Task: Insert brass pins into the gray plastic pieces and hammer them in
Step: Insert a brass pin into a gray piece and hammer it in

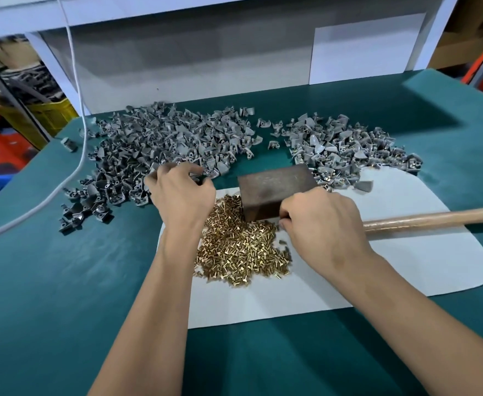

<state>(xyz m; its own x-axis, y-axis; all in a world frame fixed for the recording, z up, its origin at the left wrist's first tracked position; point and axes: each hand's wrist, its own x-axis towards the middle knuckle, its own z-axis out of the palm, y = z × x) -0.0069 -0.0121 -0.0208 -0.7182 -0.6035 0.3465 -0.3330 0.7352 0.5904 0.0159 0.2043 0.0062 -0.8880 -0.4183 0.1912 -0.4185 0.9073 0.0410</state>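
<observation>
Right hand (324, 221) curls at the brass pins (241, 247), grip unclear; left hand (181, 190) reaches, fingers spread, into the gray plastic pieces (160, 144) on the tabletop (63, 281).

Open green tabletop (63, 281) nearside; metal block (274, 192), brass pins (240, 252), gray-piece heaps (163, 144) crowding the middle.

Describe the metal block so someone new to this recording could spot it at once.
Start at the white rounded mat lying on the green table. At its far edge, just beyond the heap of small brass pins, sits a dark brown rectangular metal block. Unlike the small gray plastic pieces piled around it, it is one large, solid, flat-topped slab.
</observation>
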